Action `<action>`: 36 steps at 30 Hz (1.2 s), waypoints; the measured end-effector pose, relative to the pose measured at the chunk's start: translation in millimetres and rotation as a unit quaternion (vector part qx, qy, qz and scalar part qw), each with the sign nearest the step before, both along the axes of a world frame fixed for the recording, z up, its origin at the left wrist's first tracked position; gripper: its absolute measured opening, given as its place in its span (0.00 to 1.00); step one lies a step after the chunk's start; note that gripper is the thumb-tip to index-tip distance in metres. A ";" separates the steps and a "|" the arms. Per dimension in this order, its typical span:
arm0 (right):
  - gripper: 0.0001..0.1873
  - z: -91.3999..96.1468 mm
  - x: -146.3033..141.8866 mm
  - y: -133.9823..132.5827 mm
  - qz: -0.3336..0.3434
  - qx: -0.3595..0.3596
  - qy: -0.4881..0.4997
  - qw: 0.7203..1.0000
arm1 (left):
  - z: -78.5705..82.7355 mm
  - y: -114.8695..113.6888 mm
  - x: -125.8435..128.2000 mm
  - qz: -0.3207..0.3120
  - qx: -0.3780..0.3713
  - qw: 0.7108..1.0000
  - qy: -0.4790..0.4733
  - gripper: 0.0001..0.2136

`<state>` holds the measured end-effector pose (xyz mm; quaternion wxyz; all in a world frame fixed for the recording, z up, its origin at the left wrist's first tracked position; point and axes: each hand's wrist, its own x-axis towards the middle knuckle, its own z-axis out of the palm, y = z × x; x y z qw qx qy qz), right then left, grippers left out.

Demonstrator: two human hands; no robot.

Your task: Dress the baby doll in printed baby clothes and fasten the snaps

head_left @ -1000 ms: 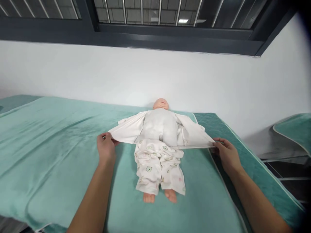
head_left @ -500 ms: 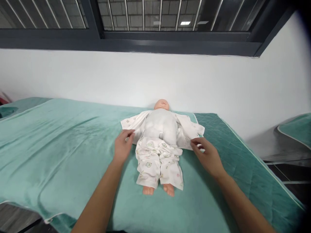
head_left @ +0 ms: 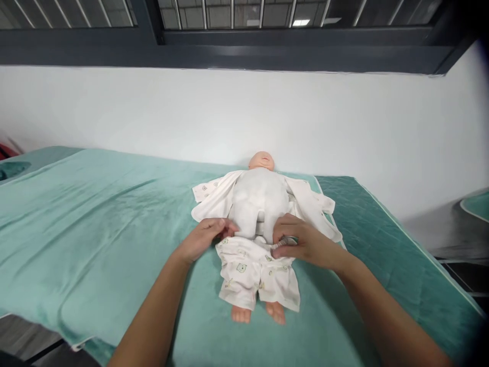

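Observation:
A baby doll (head_left: 262,161) lies on its back, with a soft white cloth body (head_left: 260,191). Its white shirt (head_left: 311,206) is spread open on both sides, with the sleeves out. White printed trousers (head_left: 242,270) cover the lower legs, and the bare feet stick out below. At the trouser waistband my right hand (head_left: 305,242) is closed, pinching the gathered fabric between thumb and fingers. My left hand (head_left: 208,237) is beside the doll's hip just above the trousers, its fingers curled in; what they hold, if anything, is hidden.
A green sheet (head_left: 114,219) with a few creases covers the bed under the doll. Darker quilted padding (head_left: 367,239) lies along the right side. Behind rises a white wall (head_left: 153,112) beneath a dark window frame (head_left: 267,51).
Both hands have moved inward from the shirt's sides to the doll's hips. The right hand has taken hold of the trouser waistband. The trousers sit lower, showing more of the white body.

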<state>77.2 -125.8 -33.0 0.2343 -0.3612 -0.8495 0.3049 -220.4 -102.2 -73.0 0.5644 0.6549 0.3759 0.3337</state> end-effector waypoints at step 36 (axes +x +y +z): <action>0.10 -48.2 -3.4 26.4 -0.312 0.023 0.246 0.918 | 14.5 66.6 46.3 0.220 0.231 0.930 0.184 0.10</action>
